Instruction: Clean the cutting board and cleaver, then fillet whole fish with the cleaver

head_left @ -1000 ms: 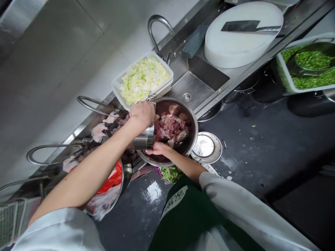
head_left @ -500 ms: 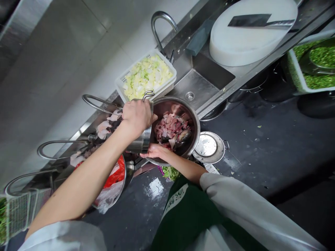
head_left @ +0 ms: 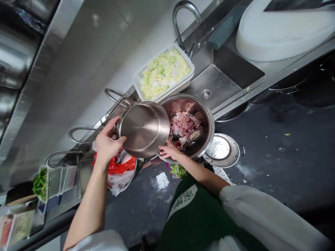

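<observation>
My left hand [head_left: 108, 143] is closed on the left edge of a stainless steel pot [head_left: 143, 127], thumb on the near side. The pot is tipped, its round bare metal face towards me, overlapping the left side of a large steel bowl [head_left: 209, 129]. Cut pink fish pieces [head_left: 183, 123] and a fish head [head_left: 196, 135] lie in that bowl. At the pot's lower right edge, by the bowl's near side, my right hand [head_left: 169, 150] has its fingers apart. Whether its fingertips touch the pot, I cannot tell.
A white basket of chopped cabbage [head_left: 164, 75] stands behind the bowl, beside a sink [head_left: 222, 83] and faucet [head_left: 175, 21]. A thick white cutting board [head_left: 277, 38] carries a cleaver [head_left: 293, 5]. Left sits a red bag [head_left: 115, 167]; a shallow metal pan [head_left: 225, 153] is low on the right.
The pot has turned so its round face shows instead of its side. My left hand has shifted from over it to its left edge. The view has swung left.
</observation>
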Motion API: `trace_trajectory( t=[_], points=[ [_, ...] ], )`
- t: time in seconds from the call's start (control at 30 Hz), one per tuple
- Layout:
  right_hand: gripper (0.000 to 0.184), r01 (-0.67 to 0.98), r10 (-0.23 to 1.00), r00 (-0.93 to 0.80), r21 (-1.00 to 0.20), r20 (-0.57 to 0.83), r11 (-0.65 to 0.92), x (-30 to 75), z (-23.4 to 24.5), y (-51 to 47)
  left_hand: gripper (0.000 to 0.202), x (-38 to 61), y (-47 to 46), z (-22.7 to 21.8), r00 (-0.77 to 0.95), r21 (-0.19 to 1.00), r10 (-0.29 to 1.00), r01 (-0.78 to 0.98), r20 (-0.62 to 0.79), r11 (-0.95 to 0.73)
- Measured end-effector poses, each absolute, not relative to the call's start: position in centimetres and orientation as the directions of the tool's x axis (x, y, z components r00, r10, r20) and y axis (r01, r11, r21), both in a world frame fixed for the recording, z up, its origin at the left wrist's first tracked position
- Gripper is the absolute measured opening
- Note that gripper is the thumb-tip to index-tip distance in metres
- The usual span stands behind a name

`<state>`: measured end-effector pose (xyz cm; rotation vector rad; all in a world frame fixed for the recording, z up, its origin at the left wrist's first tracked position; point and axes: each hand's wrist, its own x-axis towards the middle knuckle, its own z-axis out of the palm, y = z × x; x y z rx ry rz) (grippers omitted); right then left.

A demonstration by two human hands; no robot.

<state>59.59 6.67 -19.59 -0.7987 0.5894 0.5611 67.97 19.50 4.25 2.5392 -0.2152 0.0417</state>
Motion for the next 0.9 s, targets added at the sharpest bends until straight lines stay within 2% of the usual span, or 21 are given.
trace_trajectory(
  t=[0.1,0.17,0.23,0.27,0.33,0.43,0.5,0.57,0.63,0.67,0.73,0.83,0.9],
  points=[
    [0.034,-0.514,0.139,0.853,-0.761,-0.504,0.396,58.8,-19.9,1.8,0.086,66.2,22.4,3.0,0.998,0.782,0.05,-0.008,0.05,-0.624],
    [0.029,-0.436,0.161,0.9,-0.832,-0.405,0.343,58.4,-19.6,-1.3,0.082,64.8,23.4,2.0,0.989,0.877,0.149,0.074,-0.003,-0.475],
    [0.028,-0.406,0.173,0.914,-0.854,-0.368,0.325,57.5,-18.8,-3.6,0.077,63.3,23.7,0.9,0.974,0.934,0.219,0.132,-0.059,-0.331],
    [0.028,-0.382,0.133,0.924,-0.87,-0.358,0.311,56.9,-18.3,-4.5,0.075,62.6,23.5,0.2,0.966,0.951,0.244,0.154,-0.088,-0.267],
    [0.032,-0.321,-0.023,0.941,-0.914,-0.337,0.248,55.1,-16.9,-6.0,0.074,61.1,22.8,-0.9,0.952,0.967,0.269,0.197,-0.148,-0.164],
    [0.051,-0.246,-0.229,0.934,-0.959,-0.274,0.141,52.1,-14.2,-8.8,0.079,58.7,21.4,-2.1,0.934,0.957,0.247,0.281,-0.257,-0.069],
    [0.072,-0.233,-0.24,0.934,-0.96,-0.265,0.156,49.9,-12.3,-11.4,0.087,56.9,20.5,-2.5,0.921,0.936,0.198,0.351,-0.337,-0.041],
    [0.087,-0.307,-0.132,0.928,-0.917,-0.347,0.256,47.6,-10.7,-14.1,0.094,55.0,19.6,-2.7,0.904,0.908,0.118,0.417,-0.411,-0.032],
    [0.09,-0.436,-0.015,0.882,-0.828,-0.47,0.353,44.7,-9.8,-16.3,0.099,53.3,18.4,-2.8,0.89,0.889,0.004,0.457,-0.457,-0.035],
    [0.089,-0.49,0.0,0.848,-0.783,-0.53,0.383,43.0,-9.6,-17.0,0.1,52.5,17.7,-2.7,0.884,0.886,-0.062,0.462,-0.464,-0.043],
    [0.078,-0.544,-0.083,0.775,-0.729,-0.626,0.416,39.0,-9.9,-17.4,0.099,51.1,16.2,-2.8,0.869,0.894,-0.211,0.443,-0.447,-0.066],
    [0.047,-0.548,-0.284,0.664,-0.709,-0.691,0.444,32.0,-11.2,-16.2,0.092,49.5,14.4,-3.7,0.814,0.912,-0.432,0.406,-0.388,-0.054],
    [0.035,-0.543,-0.408,0.556,-0.688,-0.724,0.482,27.1,-12.2,-14.7,0.079,48.5,14.5,-5.4,0.787,0.913,-0.5,0.408,-0.361,-0.016]
  ],
)
